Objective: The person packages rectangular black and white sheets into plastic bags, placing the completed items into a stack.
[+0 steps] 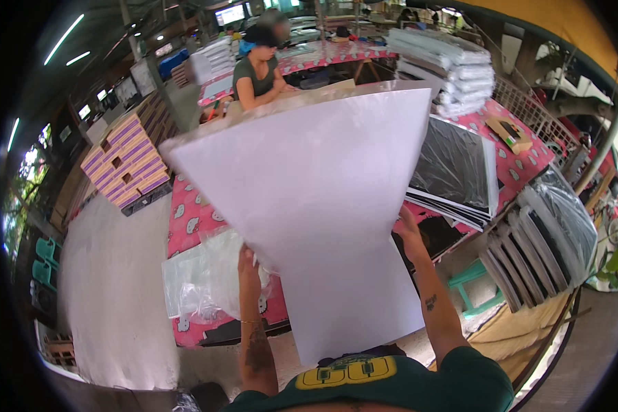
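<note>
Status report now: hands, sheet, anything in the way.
Left hand, right hand holding white sheet by opposite edges. Sheet raised, bowed, partly over pink table. Plastic film near left hand.

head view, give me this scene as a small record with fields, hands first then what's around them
left hand: holds the white sheet by its left edge
right hand: holds its right edge
sheet state: bent, raised above the pink patterned table
left of sheet: clear plastic on the table
right of sheet: dark plastic-covered stack
beyond sheet: a co-worker
</note>
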`<state>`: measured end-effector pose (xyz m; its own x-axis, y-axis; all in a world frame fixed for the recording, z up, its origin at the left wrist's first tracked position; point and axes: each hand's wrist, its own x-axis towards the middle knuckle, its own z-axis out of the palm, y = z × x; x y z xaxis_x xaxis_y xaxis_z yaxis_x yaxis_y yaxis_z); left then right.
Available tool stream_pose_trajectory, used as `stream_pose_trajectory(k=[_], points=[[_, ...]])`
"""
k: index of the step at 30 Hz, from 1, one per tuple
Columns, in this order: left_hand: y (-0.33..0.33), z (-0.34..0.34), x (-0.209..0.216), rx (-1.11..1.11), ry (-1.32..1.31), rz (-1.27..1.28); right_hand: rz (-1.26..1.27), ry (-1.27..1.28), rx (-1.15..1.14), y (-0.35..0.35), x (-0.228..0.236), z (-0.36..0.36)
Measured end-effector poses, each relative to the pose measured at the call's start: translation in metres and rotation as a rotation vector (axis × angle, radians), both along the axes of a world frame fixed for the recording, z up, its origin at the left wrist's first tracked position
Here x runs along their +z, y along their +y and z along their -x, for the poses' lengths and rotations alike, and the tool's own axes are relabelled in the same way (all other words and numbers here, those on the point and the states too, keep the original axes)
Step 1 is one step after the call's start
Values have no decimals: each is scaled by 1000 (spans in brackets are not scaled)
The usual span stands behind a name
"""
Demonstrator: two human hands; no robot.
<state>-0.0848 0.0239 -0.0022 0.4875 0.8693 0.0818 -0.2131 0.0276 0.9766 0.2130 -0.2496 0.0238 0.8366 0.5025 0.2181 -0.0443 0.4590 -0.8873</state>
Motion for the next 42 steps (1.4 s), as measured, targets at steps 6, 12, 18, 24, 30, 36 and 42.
stream_pose_trajectory(k=[6,12,18,24,30,36,42], points=[[-38,-72,81,-84,2,-278,38,-32,-85,-30,-3,-48],[-42,-188,50,-426,155,-402,12,3,-436,-115,40,-136],[-117,-374,44,-445,-202,198,371,86,-489,-211,47,-184],[-145,-471,0,-521,6,406,330,270,-473,-263,-9,-213],[-151,-439,-22,-416,-49,491,171,432,-613,-241,-65,-243],[-117,-270,-17,-280,235,117,397,263,-667,-267,-79,-249],[-35,-42,-10,244,695,-640,233,254,-562,-284,-111,-283]])
